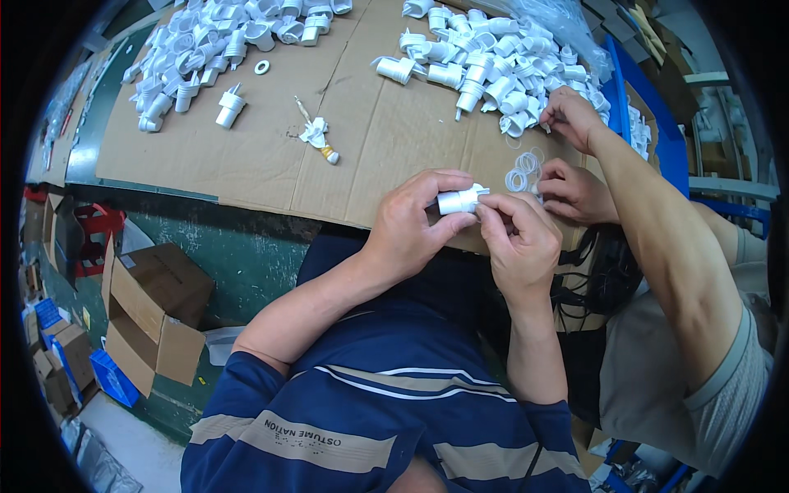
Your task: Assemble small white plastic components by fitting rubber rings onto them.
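While curled left hand (409, 220) grips white fitting (454, 203), right hand (526, 244) pinches its end.

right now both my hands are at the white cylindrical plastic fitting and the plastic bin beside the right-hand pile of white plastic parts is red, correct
The head view shows that plastic bin is blue, not red; your left hand and right hand are at the white plastic fitting.
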Available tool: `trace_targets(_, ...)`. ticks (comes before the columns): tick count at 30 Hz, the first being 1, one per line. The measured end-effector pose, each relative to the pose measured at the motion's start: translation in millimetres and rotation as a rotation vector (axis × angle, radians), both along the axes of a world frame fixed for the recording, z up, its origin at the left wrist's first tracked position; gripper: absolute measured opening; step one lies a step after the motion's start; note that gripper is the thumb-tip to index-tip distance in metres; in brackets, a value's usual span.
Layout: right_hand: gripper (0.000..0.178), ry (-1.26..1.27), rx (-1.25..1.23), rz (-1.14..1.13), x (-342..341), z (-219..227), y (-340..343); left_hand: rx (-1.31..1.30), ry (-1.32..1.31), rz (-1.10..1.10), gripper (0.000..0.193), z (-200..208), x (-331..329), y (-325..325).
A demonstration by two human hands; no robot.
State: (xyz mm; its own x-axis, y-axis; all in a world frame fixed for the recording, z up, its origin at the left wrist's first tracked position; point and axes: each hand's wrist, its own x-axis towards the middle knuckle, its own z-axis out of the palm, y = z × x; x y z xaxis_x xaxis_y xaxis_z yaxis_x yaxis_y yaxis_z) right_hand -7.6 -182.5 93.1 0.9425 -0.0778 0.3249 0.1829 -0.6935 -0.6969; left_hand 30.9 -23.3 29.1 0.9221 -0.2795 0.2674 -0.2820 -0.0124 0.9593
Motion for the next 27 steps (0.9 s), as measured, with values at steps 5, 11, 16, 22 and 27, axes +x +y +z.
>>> trace_targets(5, 0.014, 0.002, 0.001, 0.021, 0.2, 0.6, 0.5, -0.009, 0.051, -0.005, 0.041, 1.4, -1.1, 2.2)
trace_targets(11, 0.013, 0.014, 0.023, 0.028, 0.9, 5.4, 5.3, -0.026, 0.055, -0.011, 0.041, 0.5, -0.4, 2.0)
trace_targets(16, 0.013, 0.063, 0.096, 0.022, -3.0, 6.4, 6.3, -0.081, 0.125, -0.024, 0.039, 0.1, -2.1, 3.2)
trace_targets(22, 0.013, 0.154, 0.254, -0.02, -3.4, 10.3, 8.6, -0.16, 0.22, -0.076, 0.036, -0.2, -3.3, 3.9)
trace_targets(27, 0.011, 0.256, 0.418, -0.045, -6.5, 14.4, 9.2, -0.206, 0.242, -0.092, 0.035, -0.1, -3.5, 4.0)
